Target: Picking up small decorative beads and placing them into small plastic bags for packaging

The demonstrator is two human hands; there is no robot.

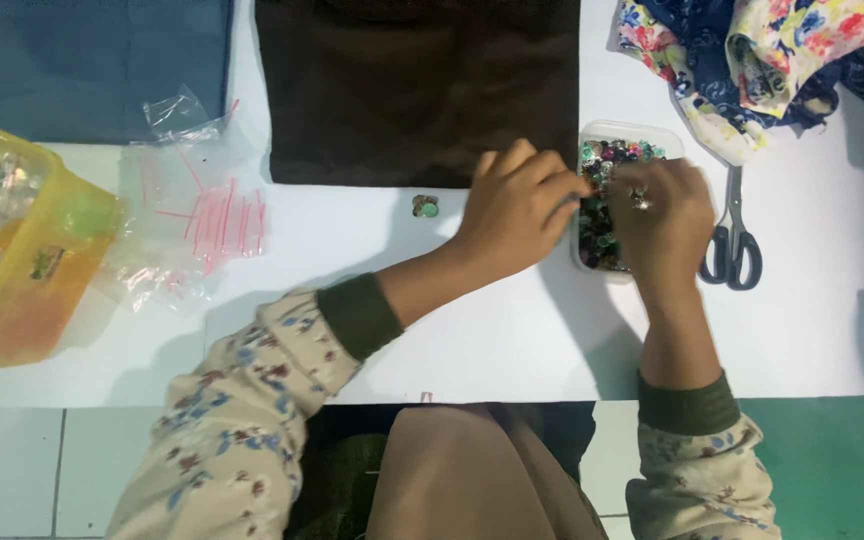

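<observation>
Closest to me are my knee [452, 470] and the flowered sleeves [242, 430], with the white bench [512, 340] just beyond. My left hand [517, 205] has its fingers [562, 190] curled and pinched at the near-left edge of the tub [624, 132], a small clear tub full of coloured beads [607, 160]; I cannot tell whether a bead is caught between the tips. My right hand [664, 220] lies over the tub's right half, fingers bent down into the beads, a ring [640, 200] on one of them; what they grip, if anything, is hidden under the hand.

Just left of my left fingers, a small beaded piece [425, 206] sits alone on the bench. Right of my right fingers, close by, lie scissors [734, 245] with dark handles toward me. Beyond the fingers is a dark brown cloth [417, 85], touching the tub's far-left corner. Flowered fabric [752, 55] is heaped beyond and right. Well to the left are clear zip bags [197, 215] with red strips, then a yellow tray [22, 260], and a blue cloth [82, 60] past them.
</observation>
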